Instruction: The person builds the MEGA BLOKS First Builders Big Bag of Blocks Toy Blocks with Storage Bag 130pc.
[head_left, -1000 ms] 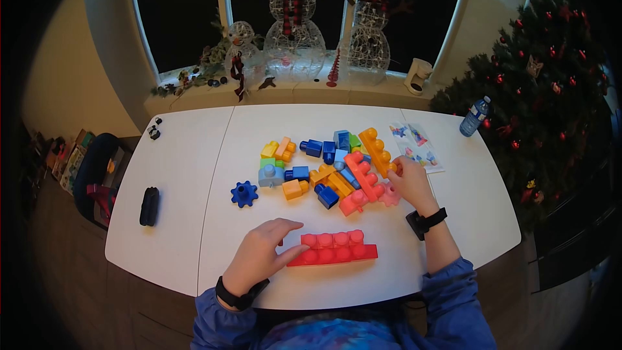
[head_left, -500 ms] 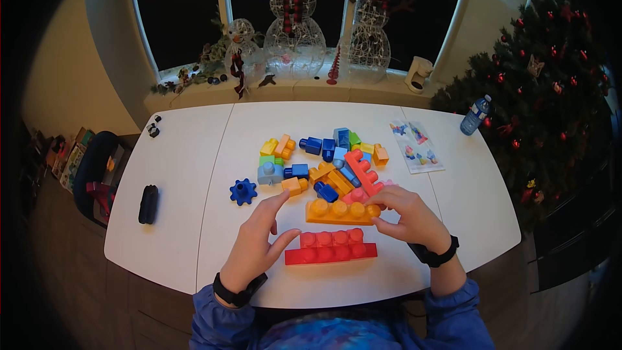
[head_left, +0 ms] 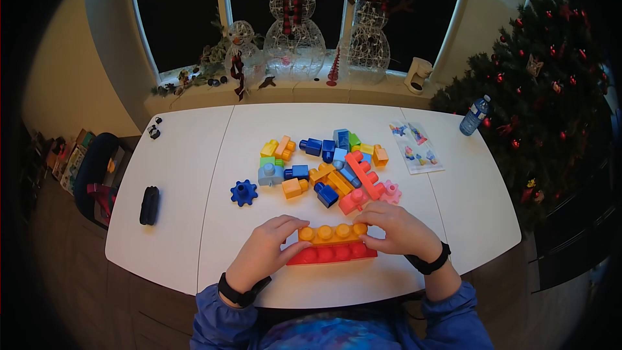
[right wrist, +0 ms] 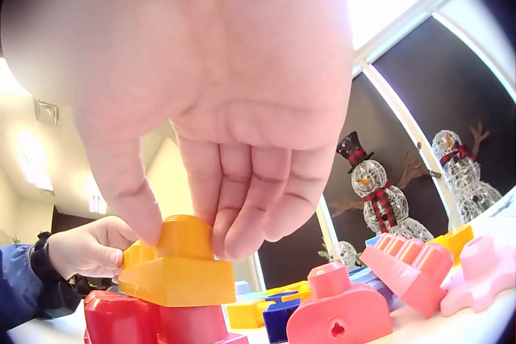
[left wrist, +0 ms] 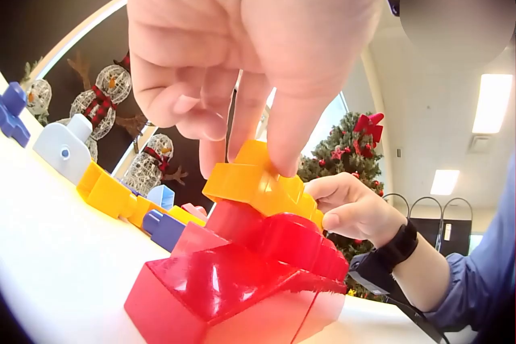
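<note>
A long orange toy building brick (head_left: 333, 236) with a row of studs lies over the rear part of the red brick assembly (head_left: 332, 255). My left hand (head_left: 264, 246) pinches the orange brick's left end between thumb and fingers. At its other end, my right hand (head_left: 403, 232) grips it with thumb and fingertips. In the left wrist view the orange brick (left wrist: 262, 183) sits atop red studs, and shiny red bricks (left wrist: 218, 283) fill the foreground. From the right wrist, the orange brick (right wrist: 177, 275) shows right above a red stud.
Loose bricks lie behind, including a coral brick (head_left: 367, 176), a blue gear-shaped piece (head_left: 243, 193) and a pink gear-shaped piece (head_left: 391, 192). A printed sheet (head_left: 418, 148) and a water bottle (head_left: 475, 116) are at the back right. A black case (head_left: 149, 205) lies at left.
My right hand brought the orange brick from the back right of the pile down onto the red assembly. My left hand has taken hold of its left end.
</note>
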`<state>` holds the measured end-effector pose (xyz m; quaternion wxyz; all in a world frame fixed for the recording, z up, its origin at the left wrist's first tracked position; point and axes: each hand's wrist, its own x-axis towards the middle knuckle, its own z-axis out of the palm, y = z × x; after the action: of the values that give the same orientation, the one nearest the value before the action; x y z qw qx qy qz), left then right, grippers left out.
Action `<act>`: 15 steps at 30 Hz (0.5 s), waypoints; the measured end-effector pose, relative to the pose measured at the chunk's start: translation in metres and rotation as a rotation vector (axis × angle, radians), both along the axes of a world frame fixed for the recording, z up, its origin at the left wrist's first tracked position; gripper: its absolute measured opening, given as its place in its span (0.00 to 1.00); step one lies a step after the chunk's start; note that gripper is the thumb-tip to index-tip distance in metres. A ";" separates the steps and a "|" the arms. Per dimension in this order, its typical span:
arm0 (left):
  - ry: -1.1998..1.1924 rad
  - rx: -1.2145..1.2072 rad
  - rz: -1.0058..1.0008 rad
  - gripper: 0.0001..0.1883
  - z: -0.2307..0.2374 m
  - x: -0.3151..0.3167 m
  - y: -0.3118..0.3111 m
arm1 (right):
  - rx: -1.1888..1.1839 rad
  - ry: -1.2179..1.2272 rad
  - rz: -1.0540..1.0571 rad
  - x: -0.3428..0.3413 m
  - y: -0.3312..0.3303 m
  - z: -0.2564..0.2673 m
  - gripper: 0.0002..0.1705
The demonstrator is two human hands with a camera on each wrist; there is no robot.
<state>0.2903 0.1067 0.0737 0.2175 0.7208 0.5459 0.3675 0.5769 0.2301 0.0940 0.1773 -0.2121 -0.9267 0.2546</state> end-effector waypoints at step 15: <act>0.051 -0.040 -0.018 0.16 -0.006 0.000 0.003 | 0.016 -0.015 0.010 0.002 -0.001 -0.009 0.17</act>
<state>0.2903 0.1099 0.0678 0.2213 0.7304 0.5519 0.3362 0.5790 0.2287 0.0851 0.1707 -0.2078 -0.9311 0.2464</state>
